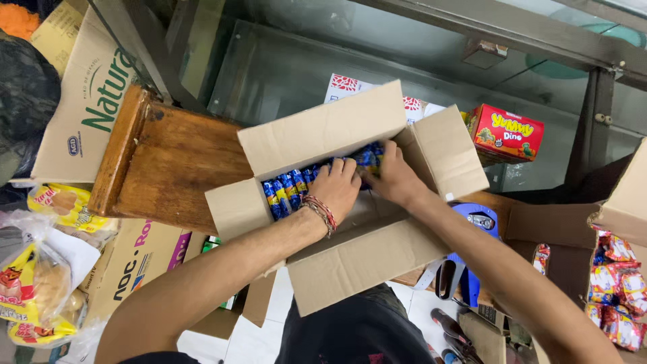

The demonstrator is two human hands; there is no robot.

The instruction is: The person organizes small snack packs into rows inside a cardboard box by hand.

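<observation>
Head view: both hands, left (pixel 337 187), right (pixel 396 176), on blue packets (pixel 290 189) inside carton (pixel 350 128).

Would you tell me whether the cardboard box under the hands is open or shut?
Open: the cardboard box has its flaps spread outward, with blue packets visible inside.

An open brown cardboard box (pixel 350 195) at centre holds a row of blue packets (pixel 317 176). A red carton (pixel 505 133) stands behind on the right. Yellow snack bags (pixel 40 269) lie far left, red ones (pixel 617 283) far right.
</observation>
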